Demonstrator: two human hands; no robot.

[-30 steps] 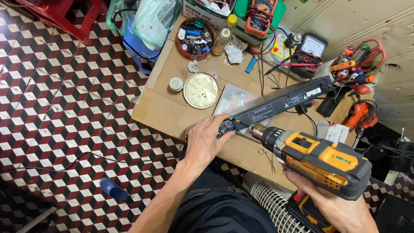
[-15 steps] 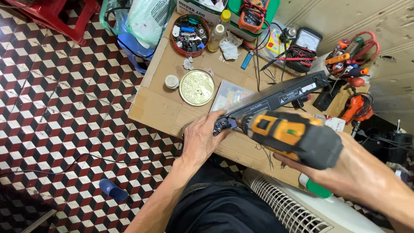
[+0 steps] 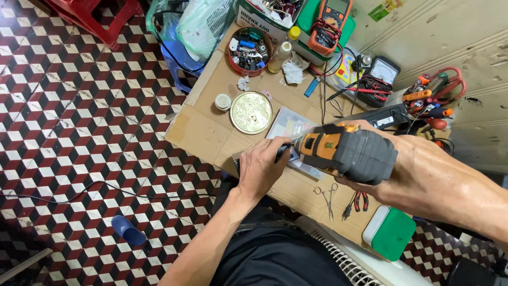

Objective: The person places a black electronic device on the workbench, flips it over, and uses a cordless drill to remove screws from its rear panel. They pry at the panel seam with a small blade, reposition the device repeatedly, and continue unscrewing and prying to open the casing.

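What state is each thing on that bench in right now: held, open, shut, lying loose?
Cordless drill: gripped in the right hand, nose down against the long black part.
Long black part: lying flat, its near end pinned under the left hand.
Red round tin: open, full of small parts.
Gold lid: lying flat.
Small scissors: lying loose.
Green box: shut.

Orange-and-grey drill [image 3: 346, 152], gold round lid [image 3: 251, 112], green box [image 3: 392, 233] — floor [image 3: 79, 116] checkered red, white and perhaps black
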